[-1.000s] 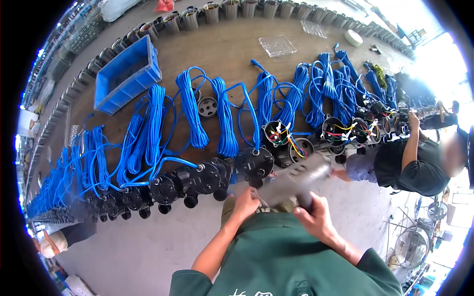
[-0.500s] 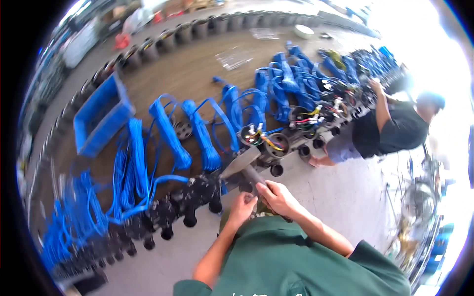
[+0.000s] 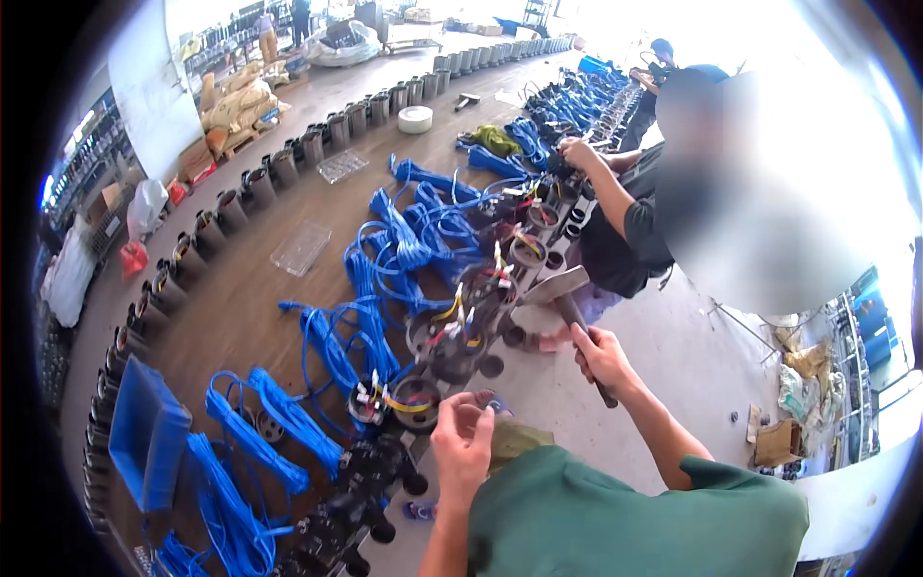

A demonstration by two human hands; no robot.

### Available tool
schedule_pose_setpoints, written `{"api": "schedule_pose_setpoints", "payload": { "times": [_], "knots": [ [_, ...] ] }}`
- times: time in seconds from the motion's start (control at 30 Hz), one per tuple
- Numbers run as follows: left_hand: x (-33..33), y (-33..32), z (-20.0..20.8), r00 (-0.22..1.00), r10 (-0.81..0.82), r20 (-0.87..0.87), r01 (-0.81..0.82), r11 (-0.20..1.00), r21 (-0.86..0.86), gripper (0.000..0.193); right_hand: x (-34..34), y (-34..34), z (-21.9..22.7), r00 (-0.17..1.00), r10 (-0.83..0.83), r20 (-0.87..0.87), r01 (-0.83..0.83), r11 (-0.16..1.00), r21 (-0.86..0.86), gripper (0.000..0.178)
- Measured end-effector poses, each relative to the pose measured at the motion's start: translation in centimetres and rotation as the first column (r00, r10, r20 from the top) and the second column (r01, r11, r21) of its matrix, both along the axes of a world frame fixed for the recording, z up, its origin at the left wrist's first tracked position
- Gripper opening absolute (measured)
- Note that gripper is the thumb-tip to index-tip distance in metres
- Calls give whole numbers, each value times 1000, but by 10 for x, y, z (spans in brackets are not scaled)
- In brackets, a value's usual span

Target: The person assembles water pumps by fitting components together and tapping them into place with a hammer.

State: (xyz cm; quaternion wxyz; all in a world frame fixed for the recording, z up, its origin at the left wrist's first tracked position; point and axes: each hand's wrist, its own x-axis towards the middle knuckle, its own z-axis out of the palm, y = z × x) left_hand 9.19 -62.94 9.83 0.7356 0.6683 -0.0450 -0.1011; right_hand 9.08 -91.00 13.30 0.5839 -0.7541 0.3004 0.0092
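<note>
My right hand [image 3: 604,358] is wrapped round the handle of a hammer [image 3: 558,287], its metal head raised above the floor beside the table edge. My left hand [image 3: 461,444] is half curled, thumb and fingers apart, and nothing shows in it. Just beyond it lies a round grey metal housing [image 3: 416,402] with coloured wires and white connectors. A second group of wired housings [image 3: 461,332] sits farther along the edge. Black cast parts [image 3: 370,471] line the edge by my left forearm.
Blue cable bundles [image 3: 361,308] cover the table's near side. A blue bin [image 3: 149,435] stands at left, and a row of metal cylinders [image 3: 231,209] borders the far side. A co-worker [image 3: 625,216] works along the edge ahead. A white tape roll [image 3: 415,119] lies beyond.
My view has swung toward the right along the table. The hammer has moved right and away from my left hand, which has separated from the handle end and loosened.
</note>
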Motion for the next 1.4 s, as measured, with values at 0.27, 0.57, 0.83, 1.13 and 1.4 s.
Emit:
{"api": "schedule_pose_setpoints", "payload": {
  "times": [0.27,0.57,0.83,1.13,1.4],
  "knots": [
    [163,-127,24,827,-314,466,-353,355,865,108,169,-160,-77,983,182,4,-182,983,5,38],
    [210,-175,11,904,-339,259,-212,170,962,92,247,-235,-115,970,236,-53,-232,970,77,44],
    [271,-174,22,838,-487,247,-232,92,968,90,264,-255,-114,867,416,-273,-481,842,-244,51],
    [202,-76,-1,952,222,212,-261,221,940,66,254,-168,-22,710,691,134,-432,578,-693,50],
    [173,-21,-3,973,190,-132,-37,691,722,56,252,-33,-56,383,918,105,-582,328,-744,73]
  ]
}}
